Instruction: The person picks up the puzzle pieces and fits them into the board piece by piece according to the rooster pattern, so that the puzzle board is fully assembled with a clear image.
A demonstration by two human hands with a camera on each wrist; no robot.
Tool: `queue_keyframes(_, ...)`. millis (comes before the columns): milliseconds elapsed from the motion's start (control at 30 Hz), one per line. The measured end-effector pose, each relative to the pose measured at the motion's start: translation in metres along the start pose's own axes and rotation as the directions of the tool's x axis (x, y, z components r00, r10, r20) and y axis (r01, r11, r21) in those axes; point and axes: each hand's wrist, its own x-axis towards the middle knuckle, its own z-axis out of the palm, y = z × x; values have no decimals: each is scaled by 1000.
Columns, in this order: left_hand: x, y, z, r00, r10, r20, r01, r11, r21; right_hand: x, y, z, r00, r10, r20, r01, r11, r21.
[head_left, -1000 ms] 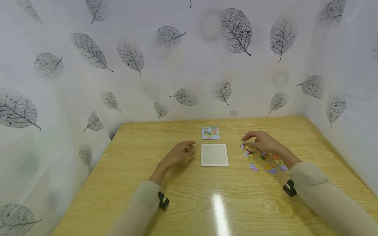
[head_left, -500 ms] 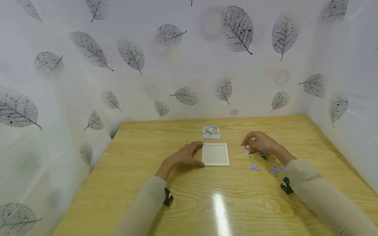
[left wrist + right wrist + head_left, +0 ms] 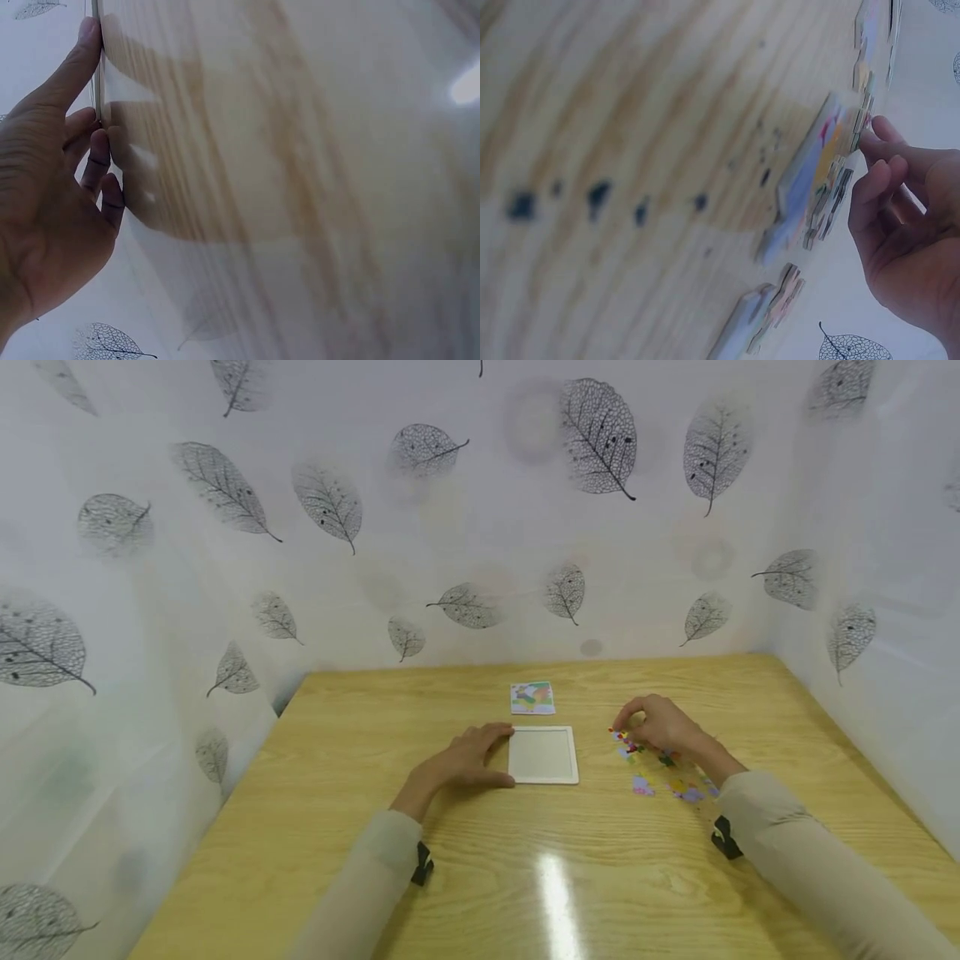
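A white square puzzle frame (image 3: 543, 755) lies mid-table. My left hand (image 3: 468, 758) holds its left side, the index finger at the upper corner and the thumb at the lower one. In the left wrist view the thumb and fingers of the left hand (image 3: 60, 172) meet the frame's thin edge (image 3: 97, 67). Over the loose, colourful jigsaw pieces (image 3: 642, 786) to the right is my right hand (image 3: 667, 728), its fingers bent. In the right wrist view a fingertip of the right hand (image 3: 922, 225) touches the far pieces (image 3: 810, 172); no piece shows clearly pinched.
A small picture card (image 3: 532, 698) lies behind the frame. The wooden table (image 3: 360, 727) is bordered by a white leaf-patterned curtain (image 3: 480, 527) at the back and sides. Light glares off the table's front (image 3: 558, 902).
My left hand has moved right to the frame and taken hold of its left side. The right hand has lowered slightly, its fingertips down among the jigsaw pieces.
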Motion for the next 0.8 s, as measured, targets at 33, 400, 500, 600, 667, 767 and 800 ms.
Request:
queue_keyframes(33,0,0,0,1000,0,-1,0,1000,7,0,0,0,1000,-7,-1,7,1000,-11)
queue_keyframes(400,2,3,3,1000,-22,20,21,999,44,-6,1,2,1000,-12,10,12,999,-39)
queue_keyframes(500,1,3,3,999,-25,24,24,999,49,-6,-3,5,999,-41,10,41,999,-27)
queue_keyframes(600,0,5,1,1000,-25,18,24,998,50,-5,-12,9,997,-81,-14,81,996,-24)
queue_keyframes(667,0,6,0,1000,-23,11,23,998,53,-3,-19,12,995,-100,-31,99,995,-16)
queue_keyframes(767,0,6,-1,1000,-29,12,28,997,72,2,-29,20,992,-121,-28,121,993,5)
queue_keyframes(800,0,6,-2,999,-31,14,30,997,74,4,-32,23,992,-124,-22,125,992,9)
